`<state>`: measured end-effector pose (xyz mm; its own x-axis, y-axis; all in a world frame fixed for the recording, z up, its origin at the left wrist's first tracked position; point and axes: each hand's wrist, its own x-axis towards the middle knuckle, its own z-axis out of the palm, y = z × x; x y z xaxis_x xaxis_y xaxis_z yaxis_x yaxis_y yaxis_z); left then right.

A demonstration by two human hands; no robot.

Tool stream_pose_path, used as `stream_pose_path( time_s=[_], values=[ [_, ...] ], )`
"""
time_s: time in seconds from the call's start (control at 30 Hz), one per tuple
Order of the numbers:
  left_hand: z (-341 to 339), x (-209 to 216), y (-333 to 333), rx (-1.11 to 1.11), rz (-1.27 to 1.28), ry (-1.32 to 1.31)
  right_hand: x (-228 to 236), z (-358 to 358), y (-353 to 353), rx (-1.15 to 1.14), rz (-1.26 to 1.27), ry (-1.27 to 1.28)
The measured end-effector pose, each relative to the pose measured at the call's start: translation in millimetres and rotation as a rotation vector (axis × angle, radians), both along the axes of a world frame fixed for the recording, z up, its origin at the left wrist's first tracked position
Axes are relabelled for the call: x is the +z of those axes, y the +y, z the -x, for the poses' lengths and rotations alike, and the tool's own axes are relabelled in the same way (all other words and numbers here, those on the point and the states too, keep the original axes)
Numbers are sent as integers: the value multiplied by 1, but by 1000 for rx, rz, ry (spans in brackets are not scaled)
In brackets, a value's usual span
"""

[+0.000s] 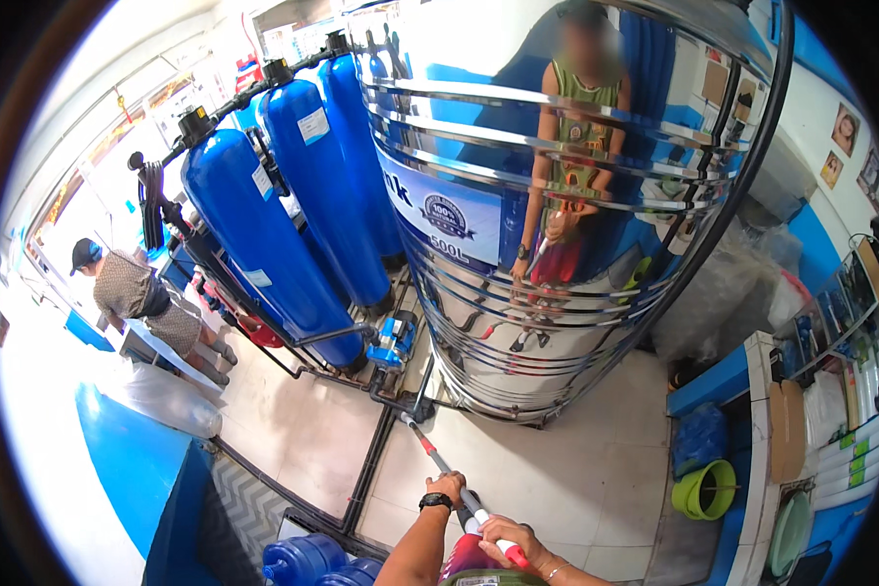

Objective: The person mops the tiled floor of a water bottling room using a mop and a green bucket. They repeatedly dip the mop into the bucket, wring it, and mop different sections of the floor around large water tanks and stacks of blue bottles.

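Both my hands grip a long mop-like pole [428,447] in red, white and grey. My left hand [445,489], with a dark watch at the wrist, is wrapped round its middle. Closer to my body, my right hand [514,541] closes round the white and red upper end. The pole slants away to the far left, and its far tip reaches the floor beside black pipes [386,398] below a blue pump [395,340]. What head it carries, I cannot make out. A large shiny steel tank [518,361] stands just beyond, mirroring me with the pole.
Tall blue cylinders [254,220] stand left of the tank. A black pipe [369,469] runs along the tiled floor [557,469]. Blue water jugs [303,559] sit near left. On the right are a green bucket [705,490] and shelving [835,332]. Another person [151,298] bends far left.
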<state>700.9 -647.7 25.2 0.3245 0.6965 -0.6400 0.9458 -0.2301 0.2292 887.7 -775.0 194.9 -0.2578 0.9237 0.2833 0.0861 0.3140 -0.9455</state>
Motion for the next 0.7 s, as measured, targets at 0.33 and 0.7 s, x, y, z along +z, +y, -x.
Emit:
stream_pose_path(
  time_s=[0.33, 0.7],
  values=[
    [-50, -29, -80, 105, -182, -453, 44, -65, -63, 4, 103, -108],
    [-119, 10, -127, -161, -37, -375, 46, -120, -111, -155, 22, 106]
  ],
)
